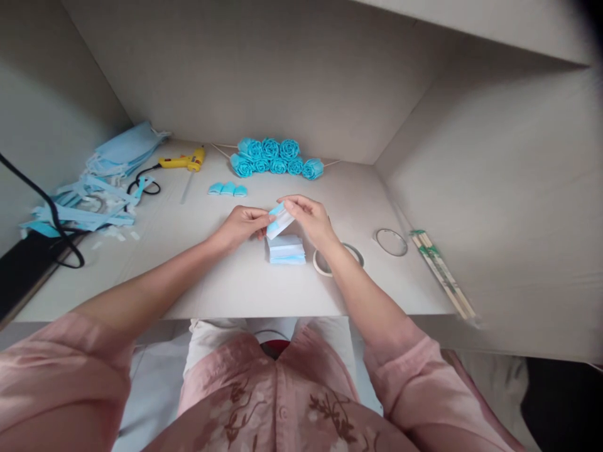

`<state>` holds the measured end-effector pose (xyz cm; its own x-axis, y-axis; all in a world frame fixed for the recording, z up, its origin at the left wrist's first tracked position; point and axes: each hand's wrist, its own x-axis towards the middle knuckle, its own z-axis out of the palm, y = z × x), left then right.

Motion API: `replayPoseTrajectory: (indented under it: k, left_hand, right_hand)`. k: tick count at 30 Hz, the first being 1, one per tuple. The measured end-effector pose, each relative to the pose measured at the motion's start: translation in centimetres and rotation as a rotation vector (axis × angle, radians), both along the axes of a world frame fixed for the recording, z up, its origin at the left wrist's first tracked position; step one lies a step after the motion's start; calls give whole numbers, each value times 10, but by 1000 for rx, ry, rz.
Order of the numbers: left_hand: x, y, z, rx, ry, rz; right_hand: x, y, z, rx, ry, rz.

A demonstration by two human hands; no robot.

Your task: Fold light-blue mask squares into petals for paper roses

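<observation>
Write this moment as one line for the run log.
left hand: holds blue-white piece; right hand: holds same piece; stack: on table; glue gun: on table

My forearms are slanting inward; my left hand is pinching with thumb and forefinger, other fingers probably curling underneath, while my right hand is arching over, gripping with its fingertips.

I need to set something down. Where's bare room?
Bare: back right, between the blue roses and wire ring; front right, between your right forearm and wooden sticks. Crowded: left, with face masks, cut strips and glue gun; centre, around the blue-white stack.
</observation>
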<state>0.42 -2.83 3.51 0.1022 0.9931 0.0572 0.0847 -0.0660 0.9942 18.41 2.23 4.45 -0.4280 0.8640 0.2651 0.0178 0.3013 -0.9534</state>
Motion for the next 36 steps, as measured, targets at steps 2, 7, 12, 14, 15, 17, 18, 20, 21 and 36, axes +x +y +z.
replayPoseTrajectory:
  k: [2,7,12,14,15,17,18,20,21,36]
  left_hand:
    - [1,-1,1,1,8,-21]
    - [2,-2,3,3,-2,-54]
    - [3,-1,3,-18,-61,-48]
    - [2,0,2,-27,-62,-27]
    - [2,0,2,-30,-52,-14]
    - [1,1,2,-33,-25,8]
    - [1,1,1,-33,-8,13]
    - [0,1,1,-27,28,11]
    - [0,1,1,-19,43,4]
    - [-1,5,5,-118,-598,27]
  right_hand:
    - [-1,2,-3,13,6,-22]
    - [0,5,-9,52,-7,-23]
    - [2,6,-9,77,-12,-30]
    - [2,6,-8,98,-24,-36]
    - [2,5,-7,113,-40,-39]
    - [2,3,-6,154,-80,-48]
    - [1,2,-5,174,-99,-52]
    - [1,0,-4,205,-133,-59]
    - [0,-1,-3,218,-150,-61]
    - [3,-12,4,952,-505,-21]
